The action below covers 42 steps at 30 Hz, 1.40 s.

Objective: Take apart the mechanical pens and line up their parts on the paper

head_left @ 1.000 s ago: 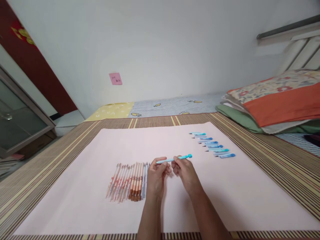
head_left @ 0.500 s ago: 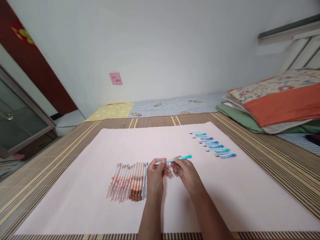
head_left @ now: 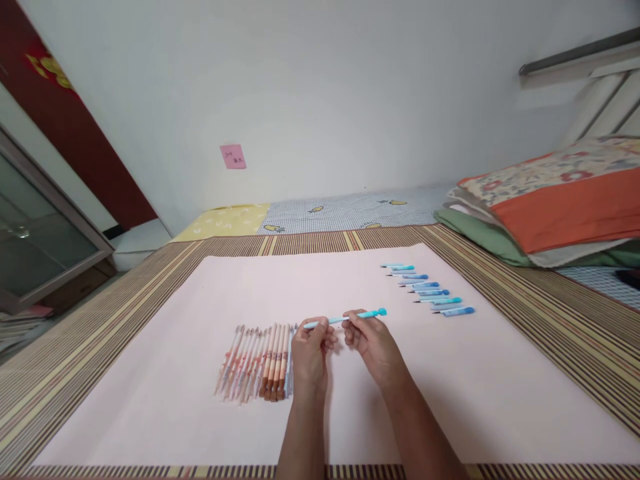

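Observation:
Between my two hands a light-blue pen lies nearly level above the pink sheet. My left hand pinches its pale blue cap at the left end. Around the barrel, near the brighter blue right end, the fingers of my right hand are closed. A short white stretch shows between the hands. Left of my left hand lies a row of pens, pale pink ones beside brown-ended ones. A few bluish pens there are partly hidden by my left hand.
Several blue pens with dark tips bared lie in a slanting column on the right, caps beside them. The pink sheet covers a striped mat. Folded bedding is piled at the back right, near the wall.
My left hand has shifted slightly left and my right hand slightly right. The pen now spans longer, its cap drawn partly away from the barrel. The view has moved a little.

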Motion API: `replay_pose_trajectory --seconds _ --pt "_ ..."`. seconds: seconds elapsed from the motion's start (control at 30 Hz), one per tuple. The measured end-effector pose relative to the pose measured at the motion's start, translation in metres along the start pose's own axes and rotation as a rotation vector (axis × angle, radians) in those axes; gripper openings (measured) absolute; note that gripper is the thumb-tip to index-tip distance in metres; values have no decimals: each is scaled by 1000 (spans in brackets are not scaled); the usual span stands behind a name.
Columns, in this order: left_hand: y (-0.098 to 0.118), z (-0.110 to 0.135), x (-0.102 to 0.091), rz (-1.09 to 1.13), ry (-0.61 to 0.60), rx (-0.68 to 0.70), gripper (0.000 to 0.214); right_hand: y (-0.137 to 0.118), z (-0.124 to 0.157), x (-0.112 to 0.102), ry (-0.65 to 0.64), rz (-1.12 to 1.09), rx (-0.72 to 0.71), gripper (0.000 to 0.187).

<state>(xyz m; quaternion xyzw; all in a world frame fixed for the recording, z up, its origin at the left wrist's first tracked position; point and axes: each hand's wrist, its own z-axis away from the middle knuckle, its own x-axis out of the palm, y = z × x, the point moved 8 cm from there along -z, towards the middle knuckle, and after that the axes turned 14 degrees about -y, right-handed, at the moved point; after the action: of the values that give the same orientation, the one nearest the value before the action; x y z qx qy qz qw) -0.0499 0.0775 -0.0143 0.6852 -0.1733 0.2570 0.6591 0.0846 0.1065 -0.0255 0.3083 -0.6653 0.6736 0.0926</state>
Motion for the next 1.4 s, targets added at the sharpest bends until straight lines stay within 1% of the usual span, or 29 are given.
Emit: replay_pose_trajectory --seconds 0.17,0.37,0.57,0.7,0.83,0.9,0.97,1.07,1.17,1.27,1.33,1.4 --pt "-1 0 -7 15 64 12 45 2 -2 -2 37 -131 -14 29" --pt "-3 2 -11 9 111 12 48 5 1 -9 118 -170 3 32" --pt "-6 3 -15 54 158 -14 48 5 1 -14 147 -212 -10 34" --pt "-10 3 -13 163 160 -66 41 9 0 -18 149 -220 5 34" --pt "-14 3 -11 248 163 -124 30 13 0 -18 154 -209 27 41" --pt "-14 2 -11 260 161 -136 25 11 0 -19 157 -186 29 45" --pt "-13 0 -11 254 145 -139 22 5 2 -25 171 -136 21 46" --pt "-13 -3 -9 246 99 -140 19 -11 10 -47 223 -57 8 42" --pt "-13 -5 -5 234 31 -136 17 -29 25 -87 331 -54 28 31" --pt "-16 -7 -1 224 -31 -146 18 -48 48 -134 505 -69 92 21" --pt "-19 -7 1 222 -57 -157 19 -61 63 -158 575 -52 128 22" --pt "-21 -6 2 220 -71 -168 19 -73 77 -173 607 -21 151 25"
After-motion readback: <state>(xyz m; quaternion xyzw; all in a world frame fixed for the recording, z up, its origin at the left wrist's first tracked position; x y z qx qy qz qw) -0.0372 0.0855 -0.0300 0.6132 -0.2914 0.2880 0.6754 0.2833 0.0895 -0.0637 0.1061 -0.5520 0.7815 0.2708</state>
